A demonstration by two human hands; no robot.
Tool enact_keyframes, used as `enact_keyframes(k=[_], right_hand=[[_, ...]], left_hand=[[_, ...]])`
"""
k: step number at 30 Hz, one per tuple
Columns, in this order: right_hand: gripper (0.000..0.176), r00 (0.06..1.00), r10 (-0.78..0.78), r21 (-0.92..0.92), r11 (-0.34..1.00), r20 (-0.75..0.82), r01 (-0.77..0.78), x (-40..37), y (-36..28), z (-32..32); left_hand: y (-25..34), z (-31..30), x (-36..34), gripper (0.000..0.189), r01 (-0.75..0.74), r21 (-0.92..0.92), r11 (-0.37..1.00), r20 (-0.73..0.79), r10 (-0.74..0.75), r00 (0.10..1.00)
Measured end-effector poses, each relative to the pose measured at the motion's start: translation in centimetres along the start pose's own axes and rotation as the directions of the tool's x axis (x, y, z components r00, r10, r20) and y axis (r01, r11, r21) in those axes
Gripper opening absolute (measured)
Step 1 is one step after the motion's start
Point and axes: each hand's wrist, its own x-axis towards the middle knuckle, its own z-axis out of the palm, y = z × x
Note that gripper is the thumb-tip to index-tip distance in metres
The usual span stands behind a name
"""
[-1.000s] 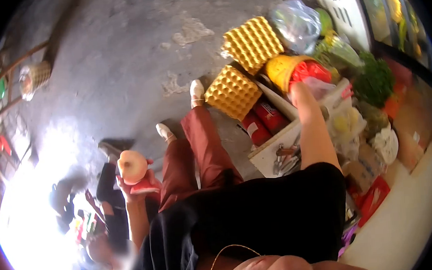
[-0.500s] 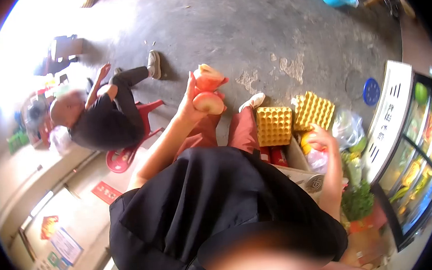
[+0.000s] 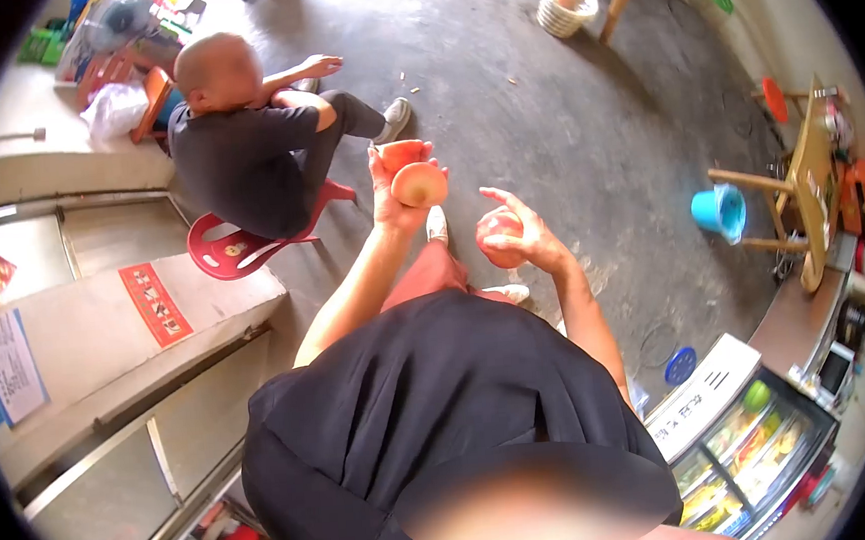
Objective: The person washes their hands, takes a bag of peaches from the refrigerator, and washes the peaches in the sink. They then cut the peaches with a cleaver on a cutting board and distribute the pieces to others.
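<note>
My left hand [image 3: 395, 204] is out in front of me, its fingers wrapped around two round reddish-orange fruits that look like apples. The nearer apple [image 3: 420, 185] shows a pale, yellowish round face; the other apple [image 3: 400, 154] sits just beyond it, partly covered by fingers. To the right, at about waist distance, my right hand [image 3: 536, 243] grips another red apple [image 3: 500, 238] with pale patches, thumb and fingers curved around it. A gap separates the two hands.
A person in dark clothes [image 3: 235, 168] sits on a red plastic chair [image 3: 226, 252] at left, a foot near my left hand. A ledge [image 3: 224, 295] lies left, a glass-front display fridge [image 3: 756, 448] right. A blue bucket [image 3: 717, 212] stands by a wooden stool [image 3: 804, 199].
My right hand has moved from beside the egg trays to in front of me and now holds an apple. The view has turned right; the egg trays are out of sight.
</note>
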Motion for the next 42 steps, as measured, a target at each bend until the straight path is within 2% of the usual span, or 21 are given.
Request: enact_keyframes(k=[1, 2, 4, 6, 8, 9, 10, 12, 13, 14, 16, 17, 18, 20, 21, 25, 33, 38, 42], right_hand=[[0.075, 1.000, -0.014, -0.066, 0.998, -0.010, 0.014, 1.8, -1.5, 1.0], [0.075, 1.000, -0.012, -0.087, 0.996, 0.007, 0.013, 3.3, -2.4, 1.7], [0.076, 1.000, -0.020, -0.169, 0.985, 0.023, 0.023, 5.9, -3.8, 2.5], [0.076, 1.000, 0.008, -0.172, 0.985, 0.029, -0.003, 7.7, -4.5, 2.9], [0.076, 0.999, 0.030, -0.172, 0.985, 0.039, -0.023, 8.7, -4.6, 2.6], [0.076, 0.999, 0.049, -0.161, 0.986, 0.011, -0.046, 8.9, -4.3, 2.3], [0.076, 0.998, 0.064, -0.146, 0.987, -0.019, -0.066, 9.1, -4.3, 1.9], [0.077, 0.998, 0.059, -0.174, 0.983, -0.033, -0.064, 9.2, -5.1, 1.1], [0.077, 0.995, 0.075, -0.120, 0.989, -0.066, -0.082, 9.0, -5.7, 0.6], [0.077, 0.991, 0.091, -0.067, 0.993, -0.097, -0.098, 9.0, -6.2, 0.0], [0.075, 0.992, 0.088, -0.040, 0.995, -0.093, -0.092, 9.4, -6.6, -1.3], [0.075, 0.989, 0.093, -0.013, 0.995, -0.119, -0.095, 9.7, -6.9, -1.9], [0.075, 0.985, 0.095, 0.015, 0.995, -0.144, -0.094, 10.0, -7.1, -2.5], [0.075, 0.987, 0.092, -0.002, 0.996, -0.129, -0.093, 11.1, -8.0, -3.7], [0.076, 0.990, 0.078, 0.020, 0.997, -0.120, -0.076, 11.7, -8.3, -4.4], [0.076, 0.995, 0.043, 0.023, 0.999, -0.087, -0.041, 14.8, -9.8, -7.4], [0.074, 0.999, 0.042, -0.075, 0.996, -0.005, -0.042, 21.3, -14.2, -15.8], [0.073, 0.995, 0.050, -0.121, 0.992, 0.082, -0.040, 24.7, -16.3, -21.1], [0.073, 0.987, 0.080, -0.143, 0.988, 0.139, -0.060, 28.1, -17.0, -22.8]], left_hand=[[1.1, -0.4, 0.5, 0.069, -0.017, -0.056, 0.998, -0.060, 0.014, 0.998], [2.5, -1.5, 1.1, 0.069, -0.037, -0.075, 0.997, -0.056, 0.033, 0.998], [4.6, -3.5, 2.9, 0.069, -0.106, -0.245, 0.964, -0.160, 0.068, 0.985], [7.2, -6.0, 4.5, 0.067, -0.152, -0.315, 0.937, -0.201, 0.090, 0.975], [9.6, -11.1, 7.0, 0.064, -0.377, -0.223, 0.899, -0.405, 0.266, 0.875], [10.6, -13.3, 8.0, 0.063, -0.473, -0.039, 0.880, -0.457, 0.405, 0.792], [11.7, -15.6, 8.8, 0.063, -0.490, -0.050, 0.870, -0.460, 0.415, 0.785], [13.3, -18.6, 10.1, 0.061, -0.566, 0.054, 0.823, -0.633, 0.466, 0.618], [13.9, -17.8, 9.8, 0.061, -0.549, 0.007, 0.836, -0.721, 0.384, 0.576], [14.3, -17.7, 10.1, 0.061, -0.563, -0.004, 0.826, -0.724, 0.386, 0.571], [14.7, -19.2, 10.8, 0.063, -0.721, 0.122, 0.682, -0.703, 0.572, 0.422], [14.8, -20.0, 11.0, 0.065, -0.715, 0.163, 0.679, -0.683, 0.601, 0.415], [15.0, -19.7, 11.0, 0.065, -0.728, 0.159, 0.667, -0.689, 0.603, 0.402], [15.5, -18.9, 11.3, 0.063, -0.692, -0.010, 0.722, -0.768, 0.438, 0.468], [15.6, -19.2, 12.0, 0.063, -0.707, -0.009, 0.707, -0.773, 0.443, 0.453], [16.2, -20.8, 14.1, 0.055, -0.846, -0.140, 0.514, -0.827, 0.409, 0.386], [14.9, -20.8, 14.0, 0.052, -0.941, -0.027, 0.338, -0.893, 0.416, 0.175], [13.0, -20.1, 13.5, 0.050, -0.959, 0.066, 0.274, -0.911, 0.409, 0.054], [11.3, -19.3, 12.9, 0.048, -0.956, 0.148, 0.253, -0.917, 0.396, -0.037]])
